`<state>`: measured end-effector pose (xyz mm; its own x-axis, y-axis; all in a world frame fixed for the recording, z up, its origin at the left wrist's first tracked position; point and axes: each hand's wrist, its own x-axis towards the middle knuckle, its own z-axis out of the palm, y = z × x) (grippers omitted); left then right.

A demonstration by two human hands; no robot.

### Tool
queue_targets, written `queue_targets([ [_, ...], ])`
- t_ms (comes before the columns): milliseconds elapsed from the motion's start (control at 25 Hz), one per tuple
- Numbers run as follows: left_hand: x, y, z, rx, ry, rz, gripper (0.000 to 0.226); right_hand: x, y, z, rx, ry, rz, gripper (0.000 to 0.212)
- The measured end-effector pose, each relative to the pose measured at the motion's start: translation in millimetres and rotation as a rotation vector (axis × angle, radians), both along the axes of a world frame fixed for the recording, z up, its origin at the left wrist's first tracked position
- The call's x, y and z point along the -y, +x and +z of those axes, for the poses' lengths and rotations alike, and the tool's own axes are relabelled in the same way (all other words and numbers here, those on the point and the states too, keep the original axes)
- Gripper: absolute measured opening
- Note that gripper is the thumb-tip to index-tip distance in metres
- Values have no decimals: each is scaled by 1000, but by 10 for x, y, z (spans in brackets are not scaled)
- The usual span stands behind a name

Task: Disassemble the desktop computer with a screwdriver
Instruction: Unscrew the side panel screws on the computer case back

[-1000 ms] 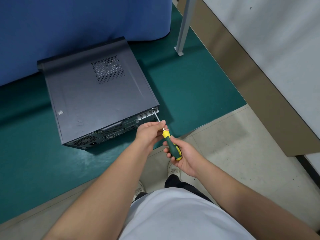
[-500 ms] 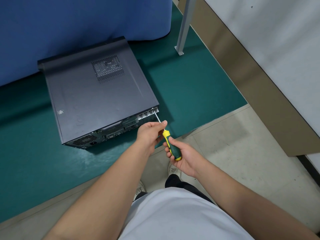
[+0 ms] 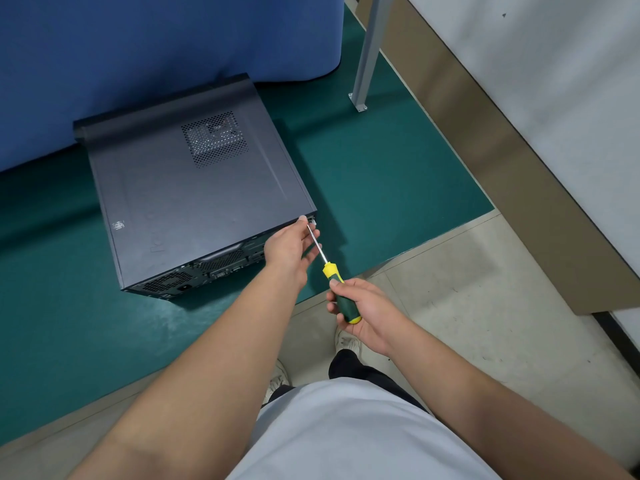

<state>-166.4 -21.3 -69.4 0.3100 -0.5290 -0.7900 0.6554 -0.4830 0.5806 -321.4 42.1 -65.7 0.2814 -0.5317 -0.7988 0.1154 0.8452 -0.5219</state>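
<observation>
A dark grey desktop computer case (image 3: pixel 194 202) lies flat on a green mat, its rear ports facing me. My right hand (image 3: pixel 372 317) grips the green and yellow handle of a screwdriver (image 3: pixel 333 271). Its metal shaft points up and left, and the tip sits at the case's rear right corner. My left hand (image 3: pixel 287 247) reaches to that same corner. Its index fingertip touches the top edge of the case, and its other fingers lie stretched out beside the shaft. The screw itself is hidden behind my fingers.
The green mat (image 3: pixel 381 174) ends at a beige tiled floor (image 3: pixel 467 289) where I stand, shoes (image 3: pixel 348 342) just below my hands. A blue cloth (image 3: pixel 156 46) hangs behind the case. A grey metal post (image 3: pixel 367 53) stands at the back right, near a wall with a brown skirting (image 3: pixel 485 140).
My left hand has slid forward along the shaft from near the handle to the case corner, and its fingers have straightened. My right hand and the screwdriver have stayed almost in place.
</observation>
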Motion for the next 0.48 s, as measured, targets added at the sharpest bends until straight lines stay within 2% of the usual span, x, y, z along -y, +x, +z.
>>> queue_targets([
  [80, 54, -43, 3, 53, 54, 54, 9, 7, 43, 30, -56, -29, 29, 21],
  [240, 106, -89, -11, 93, 88, 108, 10, -3, 69, 29, -45, 26, 35, 36],
  [400, 126, -92, -30, 100, 91, 134, 9, -3, 48, 38, -141, -82, 64, 22],
  [480, 127, -119, -34, 97, 86, 154, 12, 9, 55, 44, -223, -131, 98, 28],
])
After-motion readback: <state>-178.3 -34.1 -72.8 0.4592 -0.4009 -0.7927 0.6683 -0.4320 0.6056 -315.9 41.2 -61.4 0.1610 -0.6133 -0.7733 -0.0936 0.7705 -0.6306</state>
